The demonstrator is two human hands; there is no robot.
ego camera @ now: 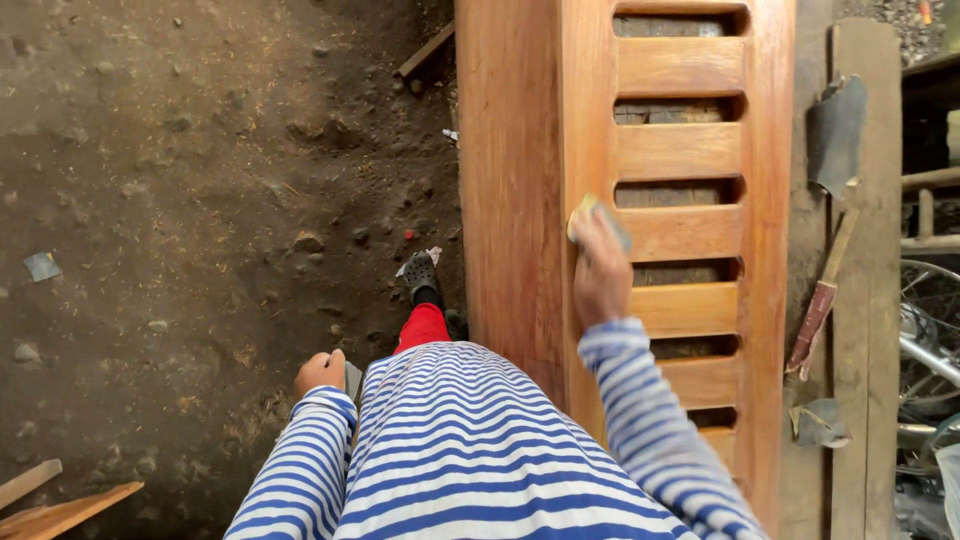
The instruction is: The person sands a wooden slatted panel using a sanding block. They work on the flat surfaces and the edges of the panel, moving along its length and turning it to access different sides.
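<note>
Wooden door [520,180] ends beyond frame edges

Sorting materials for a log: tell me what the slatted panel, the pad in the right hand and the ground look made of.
Slatted panel: wood, orange-brown with visible grain, slight sheen, possibly varnished. Pad: looks like a yellowish sanding sponge or folded abrasive, unclear. Ground: bare packed dirt with stones.

Soft, even daylight fills the head view, brightest on the orange wooden door panel [520,170], which shows a mild sheen but no harsh glare. The dirt floor [180,180] sits dimmer, deepening into shadow toward the top centre. Focus is fairly sharp throughout, with wide-angle bending at the frame's edges.
</note>
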